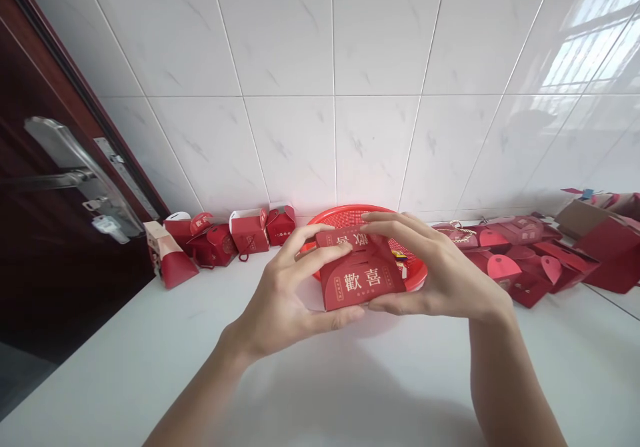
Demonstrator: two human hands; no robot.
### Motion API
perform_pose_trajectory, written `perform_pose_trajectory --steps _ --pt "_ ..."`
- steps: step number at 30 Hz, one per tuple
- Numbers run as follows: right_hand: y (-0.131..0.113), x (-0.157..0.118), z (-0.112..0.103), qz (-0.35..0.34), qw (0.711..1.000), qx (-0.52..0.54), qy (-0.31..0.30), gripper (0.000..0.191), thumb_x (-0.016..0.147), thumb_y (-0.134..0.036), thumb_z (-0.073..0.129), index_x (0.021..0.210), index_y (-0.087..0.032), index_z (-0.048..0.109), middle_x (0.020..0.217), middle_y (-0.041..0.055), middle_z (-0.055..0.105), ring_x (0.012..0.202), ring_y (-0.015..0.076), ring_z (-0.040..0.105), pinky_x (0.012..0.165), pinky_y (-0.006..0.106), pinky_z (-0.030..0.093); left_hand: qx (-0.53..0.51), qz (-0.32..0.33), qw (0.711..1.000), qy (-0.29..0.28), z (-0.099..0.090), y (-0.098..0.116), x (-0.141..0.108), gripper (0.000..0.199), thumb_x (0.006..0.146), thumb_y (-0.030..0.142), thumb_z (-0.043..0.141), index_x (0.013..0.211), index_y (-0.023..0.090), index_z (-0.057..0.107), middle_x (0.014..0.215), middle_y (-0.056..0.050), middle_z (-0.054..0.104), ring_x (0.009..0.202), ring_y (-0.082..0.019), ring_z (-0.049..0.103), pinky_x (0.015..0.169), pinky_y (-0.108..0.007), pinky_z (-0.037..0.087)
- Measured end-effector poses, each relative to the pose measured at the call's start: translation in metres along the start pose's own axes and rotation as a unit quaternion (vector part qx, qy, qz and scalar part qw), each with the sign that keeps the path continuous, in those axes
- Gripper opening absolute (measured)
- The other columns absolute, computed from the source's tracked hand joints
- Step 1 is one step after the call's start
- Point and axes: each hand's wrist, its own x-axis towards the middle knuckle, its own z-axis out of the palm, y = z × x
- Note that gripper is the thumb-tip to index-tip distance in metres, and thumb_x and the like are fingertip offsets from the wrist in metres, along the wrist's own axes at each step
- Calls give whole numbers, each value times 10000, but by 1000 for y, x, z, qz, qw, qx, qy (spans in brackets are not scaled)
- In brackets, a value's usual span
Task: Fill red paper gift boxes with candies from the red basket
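Observation:
Between my two hands is a red paper gift box [357, 284] with pale gold Chinese characters, held above the white table. My left hand [287, 290] grips its left side, thumb along the lower front edge and fingers on top. From the right, my right hand [435, 270] holds it, thumb under the front edge and fingers over the far top. A slot shows in the box's top panel. Directly behind it stands a red plastic basket [345, 215], partly hidden by the box and hands. Small wrapped items [400, 256] show inside the basket.
Several folded red boxes [250, 230] stand along the tiled wall at left. A pile of flat or partly folded red boxes [520, 260] lies at right, beside a larger red carton [613, 240]. A dark door with a metal handle [90, 177] is at far left.

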Motion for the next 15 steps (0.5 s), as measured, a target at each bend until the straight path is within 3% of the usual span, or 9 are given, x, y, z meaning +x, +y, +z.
perform_pose_trajectory --steps 3,7,15 --pt "5 -1 1 54 998 -1 -16 871 811 -602 763 1539 -294 398 1563 119 481 1388 338 520 1062 486 531 44 17 998 52 4 -1 0 540 762 458 854 1246 286 686 1330 -86 568 1220 -314 620 999 -469 587" --pt "10 -1 3 87 995 32 -27 999 819 -658 726 1620 -284 261 1572 130 478 1384 344 530 1069 510 529 73 27 992 96 7 0 2 496 762 456 853 1186 252 696 1307 -91 579 1206 -311 631 1026 -488 573" --pt "13 2 9 79 995 50 -41 984 877 -595 699 1648 -291 168 1626 114 400 1404 341 510 1068 502 529 89 17 990 106 9 1 2 480 779 468 834 1171 247 667 1276 -85 571 1224 -308 615 1041 -492 559"
